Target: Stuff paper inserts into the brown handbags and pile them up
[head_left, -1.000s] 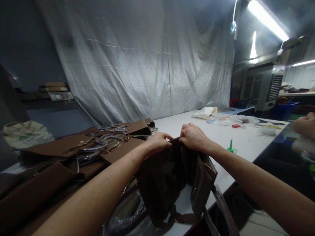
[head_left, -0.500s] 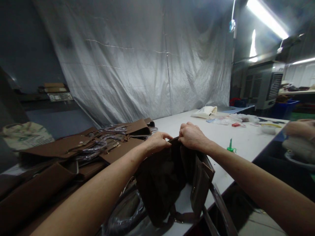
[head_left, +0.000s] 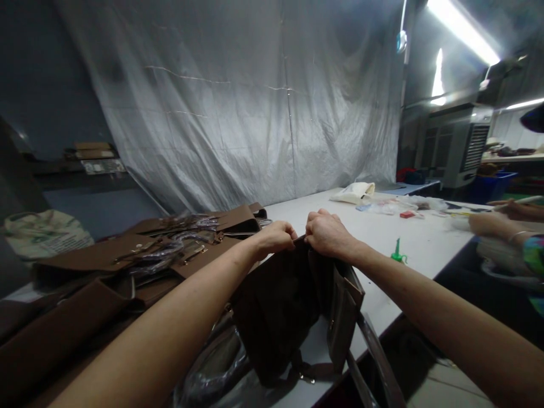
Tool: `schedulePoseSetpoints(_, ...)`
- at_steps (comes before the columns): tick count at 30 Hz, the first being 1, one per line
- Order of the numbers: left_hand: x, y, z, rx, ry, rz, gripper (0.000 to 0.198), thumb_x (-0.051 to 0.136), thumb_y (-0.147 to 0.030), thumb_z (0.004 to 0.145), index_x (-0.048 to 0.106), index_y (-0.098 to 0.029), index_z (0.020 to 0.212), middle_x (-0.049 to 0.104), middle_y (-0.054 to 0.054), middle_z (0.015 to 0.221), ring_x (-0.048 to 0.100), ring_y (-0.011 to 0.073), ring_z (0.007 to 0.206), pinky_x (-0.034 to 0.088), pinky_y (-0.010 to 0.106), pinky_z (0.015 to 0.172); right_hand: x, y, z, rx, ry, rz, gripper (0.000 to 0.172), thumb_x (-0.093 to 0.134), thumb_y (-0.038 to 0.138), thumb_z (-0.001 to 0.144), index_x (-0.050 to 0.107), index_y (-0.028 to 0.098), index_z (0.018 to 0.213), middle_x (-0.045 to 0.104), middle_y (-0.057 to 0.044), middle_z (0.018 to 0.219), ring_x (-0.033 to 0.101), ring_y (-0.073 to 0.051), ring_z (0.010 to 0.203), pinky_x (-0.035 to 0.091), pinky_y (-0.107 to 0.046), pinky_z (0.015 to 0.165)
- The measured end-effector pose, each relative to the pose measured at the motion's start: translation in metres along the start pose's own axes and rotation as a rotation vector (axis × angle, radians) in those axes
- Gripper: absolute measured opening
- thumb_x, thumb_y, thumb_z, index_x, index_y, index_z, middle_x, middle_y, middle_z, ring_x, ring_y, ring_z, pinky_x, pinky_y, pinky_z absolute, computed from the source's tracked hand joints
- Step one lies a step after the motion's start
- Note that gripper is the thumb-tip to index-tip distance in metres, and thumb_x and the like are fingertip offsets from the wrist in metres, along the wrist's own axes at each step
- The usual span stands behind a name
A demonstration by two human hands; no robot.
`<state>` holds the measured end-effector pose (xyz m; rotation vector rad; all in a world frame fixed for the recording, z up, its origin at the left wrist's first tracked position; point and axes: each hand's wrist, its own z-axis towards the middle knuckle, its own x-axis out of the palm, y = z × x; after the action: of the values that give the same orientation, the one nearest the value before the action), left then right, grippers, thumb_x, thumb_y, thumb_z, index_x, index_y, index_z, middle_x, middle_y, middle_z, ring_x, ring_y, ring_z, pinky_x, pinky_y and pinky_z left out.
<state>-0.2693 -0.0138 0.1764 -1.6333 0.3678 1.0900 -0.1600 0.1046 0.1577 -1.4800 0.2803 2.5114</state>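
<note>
A dark brown handbag stands tipped on the table in front of me, its inside shadowed. My left hand pinches the upper edge of the bag. Close beside it, my right hand is closed over the same edge, its fingertips partly hidden. Plastic wrap covers the bag's handle at the lower left. Another strap hangs over the table edge on the right. Below the bag, a short strap with a metal clasp dangles.
Several brown handbags with wrapped handles lie piled on the left. On the white table are a green bottle nozzle, a red box and a cream cloth bag. A co-worker's hand shows at right.
My left fingers have closed into a tighter pinch on the bag's edge, and both hands shifted slightly. The co-worker's hands have moved left into fuller view.
</note>
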Motion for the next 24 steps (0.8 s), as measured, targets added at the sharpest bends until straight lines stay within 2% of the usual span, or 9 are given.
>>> schedulePoseSetpoints(2, 0.005, -0.003, 0.004, 0.006, -0.063, 0.001, 0.027, 0.065, -0.021, 0.059, 0.066, -0.012, 0.084, 0.055, -0.001, 0.059, 0.046, 0.0098, 0.052, 0.031, 0.020, 0.046, 0.001, -0.002, 0.000, -0.001, 0.006, 0.010, 0.018, 0.052, 0.023, 0.075, 0.069, 0.020, 0.070, 0.061, -0.006, 0.092, 0.046, -0.024, 0.094, 0.031, -0.036, 0.070)
schedulePoseSetpoints(5, 0.012, -0.003, 0.009, 0.047, -0.120, 0.057, 0.031, 0.067, -0.032, 0.062, 0.068, -0.013, 0.087, 0.058, 0.000, 0.061, 0.049, 0.0110, 0.055, 0.033, 0.021, 0.048, -0.001, -0.007, -0.003, 0.012, 0.020, 0.062, 0.014, 0.054, 0.023, 0.073, 0.068, 0.021, 0.070, 0.061, -0.004, 0.091, 0.046, -0.023, 0.094, 0.031, -0.035, 0.070)
schedulePoseSetpoints(9, 0.013, -0.002, 0.011, 0.051, -0.144, 0.180, 0.019, 0.063, -0.026, 0.064, 0.070, -0.015, 0.078, 0.062, 0.002, 0.065, 0.054, 0.0131, 0.060, 0.036, 0.022, 0.052, -0.005, -0.016, -0.012, 0.061, 0.031, 0.083, 0.011, 0.059, 0.018, 0.067, 0.066, 0.022, 0.073, 0.059, -0.003, 0.093, 0.045, -0.024, 0.095, 0.033, -0.034, 0.070)
schedulePoseSetpoints(15, 0.011, -0.004, 0.011, 0.062, -0.153, 0.196, 0.017, 0.061, -0.024, 0.064, 0.070, -0.015, 0.076, 0.064, 0.003, 0.067, 0.056, 0.0141, 0.062, 0.037, 0.022, 0.054, -0.009, -0.023, -0.017, 0.112, 0.060, 0.136, 0.003, 0.064, 0.023, 0.067, 0.066, 0.022, 0.068, 0.058, -0.003, 0.092, 0.044, -0.022, 0.095, 0.035, -0.032, 0.076)
schedulePoseSetpoints(20, 0.013, -0.004, 0.012, 0.064, -0.148, 0.187, 0.018, 0.061, -0.024, 0.065, 0.069, -0.015, 0.078, 0.064, 0.003, 0.068, 0.056, 0.0145, 0.063, 0.038, 0.022, 0.054, -0.008, -0.022, -0.014, 0.108, 0.075, 0.117, 0.006, 0.065, 0.027, 0.071, 0.067, 0.022, 0.069, 0.057, -0.004, 0.092, 0.044, -0.022, 0.095, 0.035, -0.032, 0.077)
schedulePoseSetpoints(24, 0.013, -0.003, 0.012, 0.079, -0.147, 0.192, 0.020, 0.062, -0.027, 0.065, 0.069, -0.015, 0.078, 0.064, 0.004, 0.069, 0.056, 0.0151, 0.064, 0.039, 0.023, 0.054, -0.010, -0.021, -0.014, 0.112, 0.019, 0.109, 0.016, 0.070, 0.035, 0.066, 0.066, 0.022, 0.075, 0.055, -0.004, 0.094, 0.043, -0.024, 0.098, 0.035, -0.035, 0.077)
